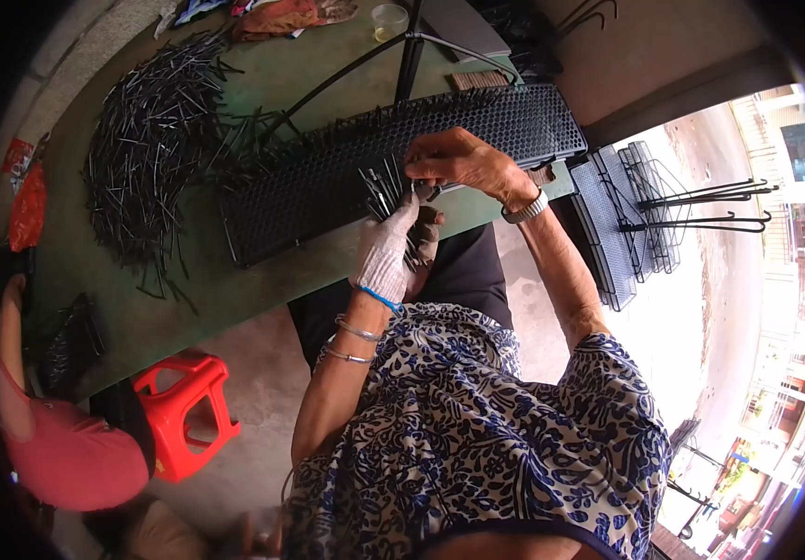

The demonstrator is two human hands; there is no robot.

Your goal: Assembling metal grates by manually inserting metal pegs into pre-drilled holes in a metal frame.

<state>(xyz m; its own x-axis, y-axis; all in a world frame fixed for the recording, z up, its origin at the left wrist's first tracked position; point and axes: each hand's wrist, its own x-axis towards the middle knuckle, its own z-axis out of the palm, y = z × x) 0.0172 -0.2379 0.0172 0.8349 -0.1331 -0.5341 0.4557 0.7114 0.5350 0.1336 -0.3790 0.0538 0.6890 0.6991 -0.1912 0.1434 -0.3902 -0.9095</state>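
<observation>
My left hand (391, 245), in a white knit glove with darkened fingers, is closed round a bundle of thin black rods (384, 191) whose ends stick up past the thumb. Bare and bent at the wrist, my right hand (463, 166) has its thumb and fingers pinched together just above the bundle's right side. What lies between those fingertips is too small to make out. Beneath both hands stretches a long black perforated tray (300, 219), with rods standing in rows along its far side. A big heap of similar rods (155, 140) lies on the green table (206, 308) to the left.
A black metal stand (409, 65) rises behind the tray, near a clear cup (389, 21) and orange-brown gloves (295, 17). Wire racks with hooks (645, 210) stand right of the table. A red stool (188, 411) and a person in a red top (76, 453) are at left.
</observation>
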